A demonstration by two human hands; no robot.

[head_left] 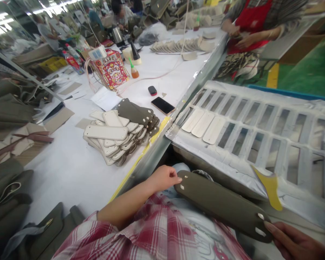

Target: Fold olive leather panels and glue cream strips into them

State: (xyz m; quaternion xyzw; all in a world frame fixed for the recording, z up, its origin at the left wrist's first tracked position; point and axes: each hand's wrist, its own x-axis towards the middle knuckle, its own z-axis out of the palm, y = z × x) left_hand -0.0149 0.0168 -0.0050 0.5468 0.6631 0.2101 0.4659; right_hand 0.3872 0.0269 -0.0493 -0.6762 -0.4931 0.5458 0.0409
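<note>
I hold a long olive-green leather strap piece [222, 204] across my lap, rounded at both ends with small white marks. My left hand [164, 177] pinches its left end, fingers curled. My right hand [295, 242] grips its right end at the bottom right, fingers closed under it. Just beyond the strap lies a foil-covered slotted tray [260, 151] holding three cream pieces [204, 124] in its left slots. A yellow scraper [271, 187] rests on the tray's near edge.
On the white table [70, 169] to the left sits a fanned pile of cream and olive pieces [119, 133], a black phone [163, 105] and a glue bottle [134, 70]. Olive bags [5, 195] crowd the left edge. A person in a red apron [249, 25] works at the far right.
</note>
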